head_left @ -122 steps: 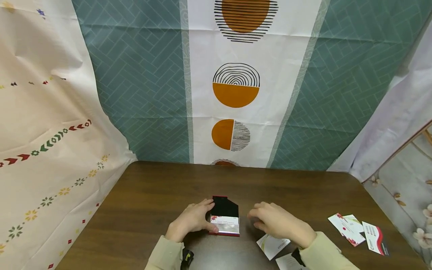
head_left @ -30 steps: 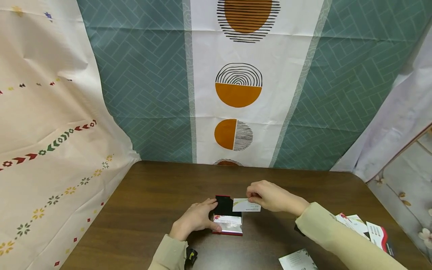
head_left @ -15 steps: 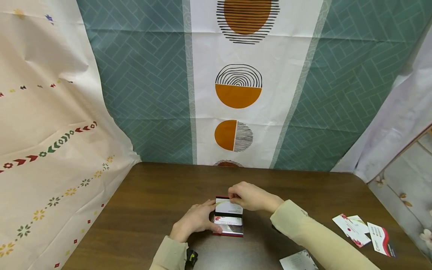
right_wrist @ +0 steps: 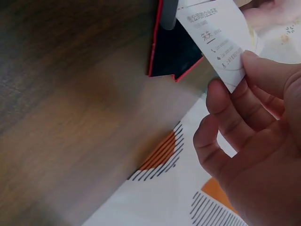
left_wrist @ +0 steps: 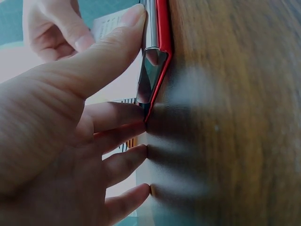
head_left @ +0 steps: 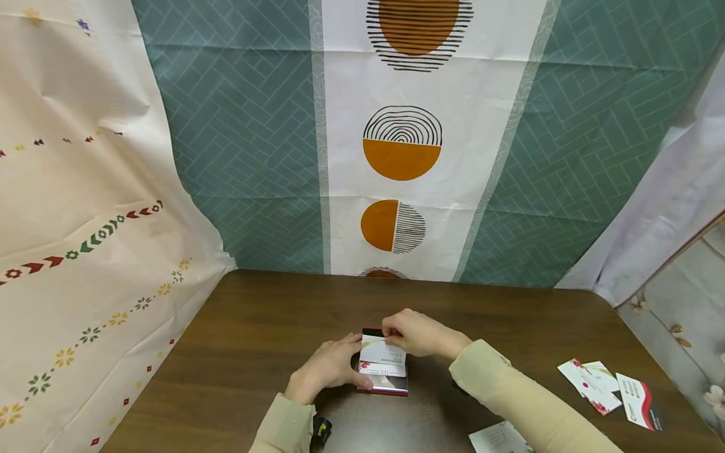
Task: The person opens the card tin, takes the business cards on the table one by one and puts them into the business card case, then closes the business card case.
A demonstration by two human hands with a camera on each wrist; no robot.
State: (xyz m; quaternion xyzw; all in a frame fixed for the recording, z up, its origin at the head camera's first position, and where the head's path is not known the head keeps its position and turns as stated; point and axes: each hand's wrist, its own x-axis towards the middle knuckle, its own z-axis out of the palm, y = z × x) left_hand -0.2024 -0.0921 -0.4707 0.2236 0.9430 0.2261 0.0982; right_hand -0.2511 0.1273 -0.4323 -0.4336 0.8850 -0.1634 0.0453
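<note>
A red card case with a black lining and silvery metal holder lies open on the table, its lid folded back. My left hand holds it at its left side. In the left wrist view the thumb presses on the metal edge, while the other fingertips touch the table beside the red cover. My right hand pinches a white business card between thumb and fingers. That card is tilted above the case, its lower edge at the holder's opening, where another card with red flowers sits. The pinching fingers cover the card's upper right corner.
Several business cards lie on the brown table at the right: a flowered one overlapping another, and one with a red wave. Another card lies near the front, partly under the right sleeve. A patterned cloth hangs behind.
My right hand has picked up a card from the front right, carried it left over the open case and lowered it toward the holder. My left hand stays at the case.
</note>
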